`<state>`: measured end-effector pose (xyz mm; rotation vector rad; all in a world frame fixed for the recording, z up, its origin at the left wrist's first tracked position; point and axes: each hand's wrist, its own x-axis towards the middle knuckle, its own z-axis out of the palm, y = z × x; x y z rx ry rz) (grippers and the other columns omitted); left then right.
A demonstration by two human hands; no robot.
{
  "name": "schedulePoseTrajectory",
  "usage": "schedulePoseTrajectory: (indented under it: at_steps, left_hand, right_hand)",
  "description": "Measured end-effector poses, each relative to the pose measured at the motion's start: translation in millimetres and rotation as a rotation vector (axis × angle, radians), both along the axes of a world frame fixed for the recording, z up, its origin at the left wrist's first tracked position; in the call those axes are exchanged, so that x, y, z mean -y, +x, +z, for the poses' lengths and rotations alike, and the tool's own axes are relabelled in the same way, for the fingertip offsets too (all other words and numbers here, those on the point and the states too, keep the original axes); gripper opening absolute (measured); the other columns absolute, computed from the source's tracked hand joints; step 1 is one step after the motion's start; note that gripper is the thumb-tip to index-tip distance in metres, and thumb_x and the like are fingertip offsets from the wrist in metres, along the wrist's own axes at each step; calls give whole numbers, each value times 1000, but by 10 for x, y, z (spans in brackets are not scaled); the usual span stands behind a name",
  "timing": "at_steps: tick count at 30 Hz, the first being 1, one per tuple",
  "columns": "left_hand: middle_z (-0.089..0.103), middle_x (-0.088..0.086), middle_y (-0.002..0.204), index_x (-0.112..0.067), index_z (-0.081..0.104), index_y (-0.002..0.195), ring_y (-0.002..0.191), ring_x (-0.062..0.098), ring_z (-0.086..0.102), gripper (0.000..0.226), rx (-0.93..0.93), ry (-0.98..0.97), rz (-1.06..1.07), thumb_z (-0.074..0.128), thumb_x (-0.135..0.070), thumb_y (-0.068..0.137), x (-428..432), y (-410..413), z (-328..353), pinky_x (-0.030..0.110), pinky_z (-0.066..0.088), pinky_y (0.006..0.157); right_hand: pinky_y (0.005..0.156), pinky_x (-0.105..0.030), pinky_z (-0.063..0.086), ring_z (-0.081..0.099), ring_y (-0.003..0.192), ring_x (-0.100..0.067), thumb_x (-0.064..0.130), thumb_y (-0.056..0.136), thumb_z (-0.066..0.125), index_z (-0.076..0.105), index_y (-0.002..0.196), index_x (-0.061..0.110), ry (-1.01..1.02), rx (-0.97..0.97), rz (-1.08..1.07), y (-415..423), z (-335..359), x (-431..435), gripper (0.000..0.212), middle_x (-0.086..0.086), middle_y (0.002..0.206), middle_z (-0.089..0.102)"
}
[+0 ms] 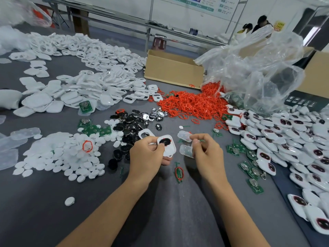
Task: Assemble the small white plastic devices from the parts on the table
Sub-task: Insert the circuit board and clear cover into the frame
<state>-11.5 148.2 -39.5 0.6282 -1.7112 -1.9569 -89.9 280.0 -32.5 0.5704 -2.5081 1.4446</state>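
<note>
- Broadly, a grey table [44,211] is stretching across the whole view, carrying loose parts in heaps.
- A heap of empty white shells [99,56] is lying far left; finished devices [284,139] are piling up along the right.
- Red rings [192,104] are spilling from a clear bag [258,68] in the far middle.
- White discs [58,157] are lying near left, and green circuit boards [249,168] are scattered near right.
- The left hand [147,154] is gripping one white shell [170,150] at near centre, fingers curled under it and thumb pressing on its black insert [164,141].
- The right hand [206,154], just beside it, is pinching a small clear cap [184,136] between thumb and fingertips.
- Judging by this, the person is partway through building one unit, with the insert seated and the cap waiting.
- The next move is probably calling for the cap to be lined up over the shell and pressed in squarely.
</note>
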Motion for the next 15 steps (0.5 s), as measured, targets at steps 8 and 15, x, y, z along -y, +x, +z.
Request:
schedulePoseTrajectory:
  at_steps: [8,15]
  left_hand:
    - [72,4,71,-7,64,95,51,11,64,15,-25,112,-59,60,5,88,40,11,39,19,49,47]
    - [71,5,68,-11,63,86,48,12,63,23,1,86,-54,59,11,84,54,46,66,20,47,44]
  right_hand:
    - [49,-19,31,41,47,-7,12,94,53,65,89,24,24,-68,8,24,-39,6,17,-6,55,57]
    - [47,-20,29,38,47,-7,12,94,53,65,87,28,-33,-66,47,10,-65,9,21,5,53,54]
